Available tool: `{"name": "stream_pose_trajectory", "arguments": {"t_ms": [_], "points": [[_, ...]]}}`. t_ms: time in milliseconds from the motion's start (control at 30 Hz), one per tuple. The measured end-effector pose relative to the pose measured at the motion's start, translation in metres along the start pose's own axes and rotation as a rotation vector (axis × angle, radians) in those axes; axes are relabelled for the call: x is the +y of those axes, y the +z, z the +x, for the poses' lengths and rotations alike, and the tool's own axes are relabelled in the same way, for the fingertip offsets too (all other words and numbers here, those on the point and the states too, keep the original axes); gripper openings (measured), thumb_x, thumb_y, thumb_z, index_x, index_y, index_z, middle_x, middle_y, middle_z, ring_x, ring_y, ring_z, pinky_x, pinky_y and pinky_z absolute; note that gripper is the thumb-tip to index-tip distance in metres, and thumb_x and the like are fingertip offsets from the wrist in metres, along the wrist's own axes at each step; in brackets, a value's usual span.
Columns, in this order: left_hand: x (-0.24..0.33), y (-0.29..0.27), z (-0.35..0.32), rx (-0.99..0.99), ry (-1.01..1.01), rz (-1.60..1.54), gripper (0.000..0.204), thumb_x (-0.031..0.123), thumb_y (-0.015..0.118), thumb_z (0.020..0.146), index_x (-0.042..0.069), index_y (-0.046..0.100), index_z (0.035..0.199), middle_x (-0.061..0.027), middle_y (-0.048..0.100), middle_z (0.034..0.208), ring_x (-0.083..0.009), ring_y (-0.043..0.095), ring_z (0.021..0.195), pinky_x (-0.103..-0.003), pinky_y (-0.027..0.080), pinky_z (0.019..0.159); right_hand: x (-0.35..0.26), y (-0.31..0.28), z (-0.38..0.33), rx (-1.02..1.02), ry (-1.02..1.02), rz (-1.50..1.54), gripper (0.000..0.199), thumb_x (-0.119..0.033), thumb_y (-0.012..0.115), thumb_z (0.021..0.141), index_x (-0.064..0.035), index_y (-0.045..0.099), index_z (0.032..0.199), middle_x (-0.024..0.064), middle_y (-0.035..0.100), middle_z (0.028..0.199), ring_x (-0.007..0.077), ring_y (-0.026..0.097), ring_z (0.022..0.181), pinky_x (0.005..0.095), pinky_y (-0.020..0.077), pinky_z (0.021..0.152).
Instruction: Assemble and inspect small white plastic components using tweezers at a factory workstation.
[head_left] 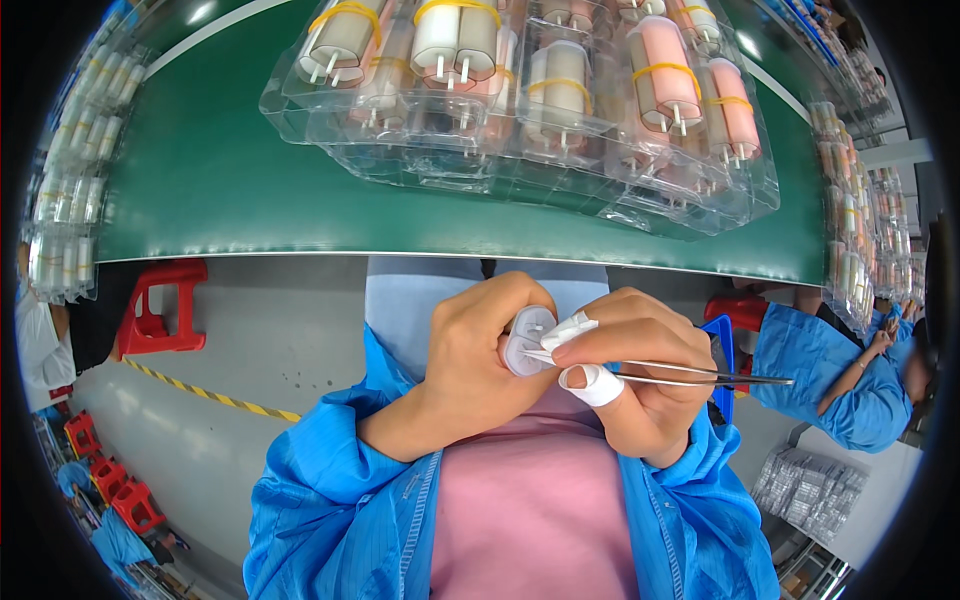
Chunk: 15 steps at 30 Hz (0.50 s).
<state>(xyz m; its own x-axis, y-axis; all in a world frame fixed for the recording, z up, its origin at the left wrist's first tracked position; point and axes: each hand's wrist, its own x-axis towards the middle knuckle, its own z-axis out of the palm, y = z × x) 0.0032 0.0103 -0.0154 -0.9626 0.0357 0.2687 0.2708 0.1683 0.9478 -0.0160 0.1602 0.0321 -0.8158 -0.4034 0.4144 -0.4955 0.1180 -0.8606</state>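
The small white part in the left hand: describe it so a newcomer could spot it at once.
Start at the green table and drop below its near edge to the two hands held together over the pink top. The left hand grips a small white round plastic part. Unlike the banded pieces in the clear trays, it is single, and the right hand's metal tweezers point at it.

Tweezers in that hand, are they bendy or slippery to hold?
Probably springy rather than floppy: the tweezers are two thin metal blades lying straight. Likely light, as the right hand pinches them with taped fingertips. Their shiny surface may be slippery, which the tape could help with.
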Motion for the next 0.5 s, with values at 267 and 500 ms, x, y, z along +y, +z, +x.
{"name": "stream_pose_trajectory", "arguments": {"t_ms": [267,500], "points": [[0.0013,0.0,0.0002,-0.002,-0.004,0.032,0.027,0.007,0.08,0.061,0.005,0.055,0.073,-0.0092,0.056,0.064,-0.0253,0.057,0.055,-0.033,0.042,0.048,0.0028,-0.0007,-0.0011,0.008,-0.005,0.013,0.013,-0.004,0.074,0.07,0.0001,0.068,0.081,0.0126,0.067,0.076,0.025,0.065,0.067,0.0294,0.0518,0.06],[0.0016,-0.0001,0.0008,-0.005,0.013,0.039,0.026,0.006,0.078,0.061,0.005,0.056,0.073,-0.0098,0.057,0.065,-0.0266,0.058,0.056,-0.033,0.043,0.049,0.0047,-0.0022,-0.0007,0.0,-0.026,0.017,0.014,-0.004,0.075,0.071,0.0002,0.069,0.082,0.0127,0.066,0.076,0.0248,0.065,0.067,0.0297,0.0521,0.06]]}}
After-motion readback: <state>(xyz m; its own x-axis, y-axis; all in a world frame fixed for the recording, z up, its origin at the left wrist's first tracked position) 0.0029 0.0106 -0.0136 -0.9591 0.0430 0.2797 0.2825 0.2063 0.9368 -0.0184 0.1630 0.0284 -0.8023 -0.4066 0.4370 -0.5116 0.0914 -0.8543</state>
